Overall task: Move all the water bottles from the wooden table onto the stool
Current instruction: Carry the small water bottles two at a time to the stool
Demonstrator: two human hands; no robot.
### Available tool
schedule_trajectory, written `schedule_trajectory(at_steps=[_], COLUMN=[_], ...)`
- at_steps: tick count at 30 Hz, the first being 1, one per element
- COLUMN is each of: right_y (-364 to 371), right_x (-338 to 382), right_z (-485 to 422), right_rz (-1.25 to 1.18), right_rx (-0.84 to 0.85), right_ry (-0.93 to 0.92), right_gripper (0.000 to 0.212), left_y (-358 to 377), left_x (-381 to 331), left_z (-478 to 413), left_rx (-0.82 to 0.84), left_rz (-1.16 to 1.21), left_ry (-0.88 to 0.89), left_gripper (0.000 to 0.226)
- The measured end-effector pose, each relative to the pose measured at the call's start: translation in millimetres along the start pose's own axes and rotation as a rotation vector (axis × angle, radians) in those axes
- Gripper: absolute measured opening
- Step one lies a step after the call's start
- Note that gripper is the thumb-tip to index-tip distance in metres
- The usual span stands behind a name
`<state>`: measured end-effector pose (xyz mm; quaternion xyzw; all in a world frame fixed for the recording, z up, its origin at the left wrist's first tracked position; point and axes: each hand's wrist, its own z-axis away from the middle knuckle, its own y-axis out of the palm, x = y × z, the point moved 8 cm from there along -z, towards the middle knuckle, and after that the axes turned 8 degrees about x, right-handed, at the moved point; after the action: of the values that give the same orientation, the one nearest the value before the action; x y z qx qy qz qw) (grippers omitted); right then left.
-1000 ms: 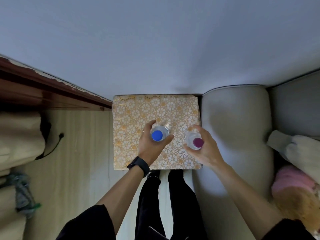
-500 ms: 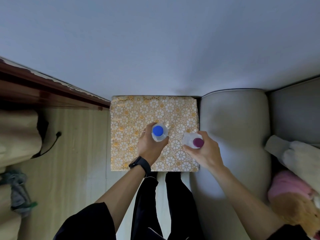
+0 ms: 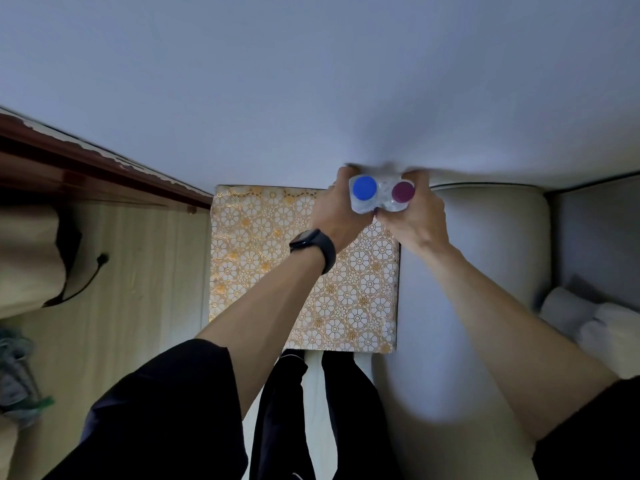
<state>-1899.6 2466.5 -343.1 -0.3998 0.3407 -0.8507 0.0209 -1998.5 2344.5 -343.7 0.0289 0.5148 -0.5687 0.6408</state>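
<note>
The blue-capped bottle (image 3: pixel 363 194) and purple-capped bottle (image 3: pixel 402 192) touch, upright, at the stool's (image 3: pixel 270 271) far right corner. The left hand (image 3: pixel 332 216) grips the first, the right hand (image 3: pixel 415 223) the second. Both bottles should probably settle flat, inside the stool's edge, before release.

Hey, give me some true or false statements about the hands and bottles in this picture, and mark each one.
1. The left hand holds the blue-capped bottle. True.
2. The right hand holds a green-capped bottle. False: it holds the purple-capped bottle.
3. The two bottles are held side by side. True.
4. The watch is on the right wrist. False: it is on the left wrist.
5. The bottles are over the near left corner of the patterned stool. False: they are at its far right corner.
</note>
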Motion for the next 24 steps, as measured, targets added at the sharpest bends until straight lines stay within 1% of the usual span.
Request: schedule_trajectory(at_steps=[2,3,5,7,9,12,14,17,20,24], right_y=[2,3,7,12,15,14,13,17,12,-5], right_x=[-6,-10,-21,-37,-49,-49,-47,-52,-45,-11], right_z=[1,3,6,2,-7,-17,-21,-15,11,83], right_rz=[-0.023,-0.032,-0.077,-0.235,-0.32,-0.242,-0.239,-0.272,-0.272,-0.229], right_rx=[-0.025,-0.03,-0.014,0.015,0.013,0.001,0.004,0.071,0.136,0.199], right_ry=[-0.016,-0.027,-0.014,0.073,0.138,0.159,0.161,0.186,0.247,0.305], right_gripper=[0.065,0.066,0.072,0.08,0.078,0.063,0.062,0.066,0.068,0.055], left_y=[3,5,6,5,6,6,4,4,1,-14], left_x=[1,3,8,14,17,18,18,21,29,33], left_z=[-1,1,7,12,8,3,1,7,28,87], left_rx=[-0.043,-0.068,-0.111,-0.121,-0.094,-0.052,-0.036,0.001,0.077,0.198], left_rz=[0.002,0.016,0.093,0.185,0.194,0.162,0.138,0.142,0.108,0.017], left_ry=[-0.001,0.002,-0.009,-0.046,-0.067,-0.073,-0.076,-0.103,-0.183,-0.276], left_gripper=[0.05,0.054,0.069,0.079,0.074,0.063,0.064,0.07,0.076,0.061])
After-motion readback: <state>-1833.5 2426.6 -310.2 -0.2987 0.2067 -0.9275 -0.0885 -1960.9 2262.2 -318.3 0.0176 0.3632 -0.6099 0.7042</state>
